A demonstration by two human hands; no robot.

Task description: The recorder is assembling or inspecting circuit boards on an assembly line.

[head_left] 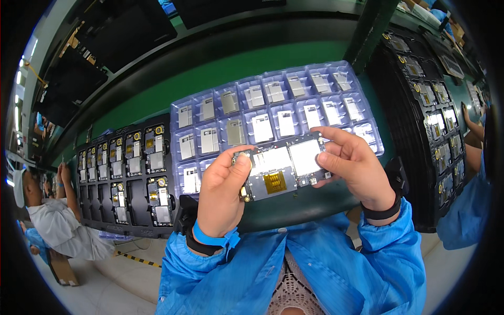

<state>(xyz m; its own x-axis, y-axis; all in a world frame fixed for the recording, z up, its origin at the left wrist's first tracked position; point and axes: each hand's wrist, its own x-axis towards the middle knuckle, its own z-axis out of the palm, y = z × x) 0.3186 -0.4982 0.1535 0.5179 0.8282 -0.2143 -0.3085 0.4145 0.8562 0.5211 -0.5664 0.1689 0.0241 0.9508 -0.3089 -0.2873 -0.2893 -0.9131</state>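
Between my two hands I hold a dark circuit board [291, 181] with shiny silver metal shields and a square of amber film. My left hand [223, 184] pinches its left end between thumb and fingers. At the board's right end, my right hand [354, 165] grips the edge, its thumb on the front face near the large shield. Just beyond the board lies a clear plastic tray [247, 111] whose pockets hold several flat silver metal shields. My hands cover part of its near row.
To the left, a black tray [139, 189] holds several circuit boards, with some bare slots. Stacked black trays [415, 126] with more boards stand at right. A green post [373, 31] rises behind. A person in white [63, 220] works at far left; a blue sleeve [464, 205] shows at right.
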